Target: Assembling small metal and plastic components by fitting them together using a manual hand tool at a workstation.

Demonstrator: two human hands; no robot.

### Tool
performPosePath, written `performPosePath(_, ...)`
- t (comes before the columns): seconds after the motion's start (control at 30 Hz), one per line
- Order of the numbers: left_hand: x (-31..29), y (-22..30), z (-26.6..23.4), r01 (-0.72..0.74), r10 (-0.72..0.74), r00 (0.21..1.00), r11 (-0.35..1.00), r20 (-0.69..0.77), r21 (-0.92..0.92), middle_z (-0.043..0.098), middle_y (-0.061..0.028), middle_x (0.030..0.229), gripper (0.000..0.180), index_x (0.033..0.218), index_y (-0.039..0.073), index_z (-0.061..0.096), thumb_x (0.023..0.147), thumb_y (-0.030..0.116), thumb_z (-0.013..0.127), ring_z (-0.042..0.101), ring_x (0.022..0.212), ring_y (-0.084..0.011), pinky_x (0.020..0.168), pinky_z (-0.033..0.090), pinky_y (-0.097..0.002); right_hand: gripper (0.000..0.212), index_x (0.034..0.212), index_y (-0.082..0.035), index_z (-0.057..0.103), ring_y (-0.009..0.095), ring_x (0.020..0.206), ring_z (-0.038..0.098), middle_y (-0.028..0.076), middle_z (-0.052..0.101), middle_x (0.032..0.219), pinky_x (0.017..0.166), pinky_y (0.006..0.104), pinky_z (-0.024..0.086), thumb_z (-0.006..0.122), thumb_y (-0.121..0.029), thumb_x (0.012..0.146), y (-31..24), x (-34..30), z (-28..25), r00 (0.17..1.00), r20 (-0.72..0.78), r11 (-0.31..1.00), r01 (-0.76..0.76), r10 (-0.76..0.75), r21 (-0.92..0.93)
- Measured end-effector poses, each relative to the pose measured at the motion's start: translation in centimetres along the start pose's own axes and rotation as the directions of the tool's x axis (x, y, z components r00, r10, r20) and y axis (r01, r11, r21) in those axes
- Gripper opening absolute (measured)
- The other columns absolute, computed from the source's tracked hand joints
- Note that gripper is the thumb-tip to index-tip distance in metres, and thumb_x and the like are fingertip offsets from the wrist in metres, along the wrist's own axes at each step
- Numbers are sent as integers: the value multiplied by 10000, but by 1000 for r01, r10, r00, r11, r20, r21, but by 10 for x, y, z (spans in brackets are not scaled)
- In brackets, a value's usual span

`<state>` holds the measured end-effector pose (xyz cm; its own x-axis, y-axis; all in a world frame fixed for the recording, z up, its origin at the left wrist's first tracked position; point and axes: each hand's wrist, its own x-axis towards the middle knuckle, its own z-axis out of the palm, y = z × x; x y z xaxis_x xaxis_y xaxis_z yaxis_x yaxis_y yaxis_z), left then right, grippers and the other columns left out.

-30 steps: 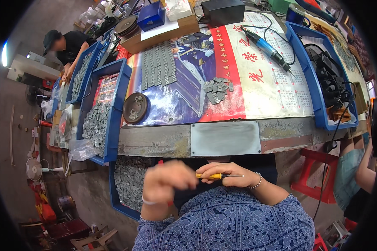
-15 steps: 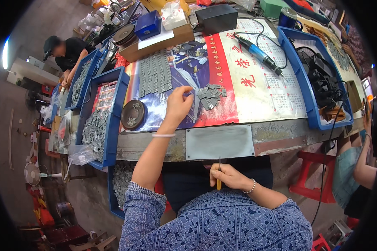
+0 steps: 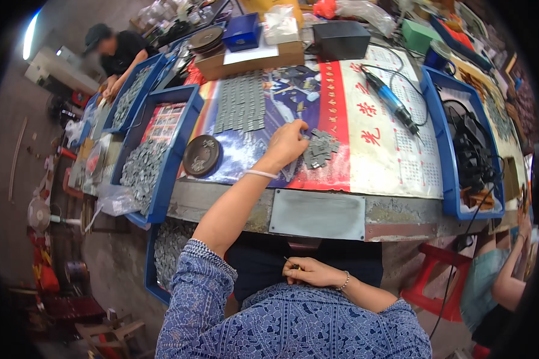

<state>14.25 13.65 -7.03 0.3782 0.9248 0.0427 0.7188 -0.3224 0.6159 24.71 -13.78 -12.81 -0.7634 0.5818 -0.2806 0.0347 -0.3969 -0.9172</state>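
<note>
Flanking loose gray pieces (image 3: 321,149), left hand (image 3: 287,145), grip unclear; right hand (image 3: 316,273), grip around a slim tool (image 3: 295,267)

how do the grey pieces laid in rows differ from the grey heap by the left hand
The rowed pieces lie in neat lines; the heap is jumbled. The rowed pieces cover more area than the heap. The left hand is nearer the heap than the rowed pieces. Both are grey, on the poster.
</note>
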Motion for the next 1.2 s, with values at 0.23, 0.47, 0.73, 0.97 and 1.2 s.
performPosePath(0.23, -5, -3, 1, 18, -19, 1000, 998, -13, -66, 668, -132, 870, 274, 1038, 62, 639, 775, 117, 691, 636, 807, -327, 753, 501, -401, 169, 949, -33, 585, 73, 749, 574, 18, 639, 835, 659, 237, 464, 573, -200, 966, -12, -10, 2, 999, -47, 996, 4, 0, 86)
performPosePath(0.47, -72, 73, -40, -100, -12, 992, 505, -122, -857, 627, -45, 944, 174, 1071, -8, 606, 909, 38, 561, 596, 844, -104, 775, 496, -245, 150, 1020, -5, 605, 40, 637, 547, 53, 655, 919, 586, 187, 463, 643, -79, 896, -56, -15, -1, 748, -640, 905, 380, -178, 192)
performPosePath(0.73, -165, 137, -62, -73, 296, 942, -285, -160, -956, 633, -71, 923, 174, 1098, 13, 589, 926, 19, 560, 601, 856, -123, 787, 499, -289, 556, 1188, 39, 530, 223, 811, 646, 174, 631, 1119, 662, 293, 527, 770, -237, 769, -88, 17, 15, 767, -536, 821, 528, -352, 217)
performPosePath(0.97, -167, 133, -64, -457, 89, 883, -60, -461, -887, 640, -55, 887, 166, 1090, 15, 587, 943, 0, 510, 617, 782, -114, 716, 501, -222, 804, 1326, 28, 456, 249, 1219, 532, 155, 559, 1304, 1029, 374, 423, 845, -332, 722, -93, 21, 42, 911, -161, 875, 411, -381, 255)
performPosePath(1.2, -166, 117, -70, -835, 528, 304, 549, -793, 46, 638, -94, 854, 302, 1062, -20, 586, 771, -83, 636, 603, 677, -204, 615, 483, -308, 759, 1359, 7, 437, 244, 1302, 434, 144, 476, 1383, 1096, 394, 341, 774, -360, 786, -94, 37, 36, 946, 19, 924, 310, -322, 225)
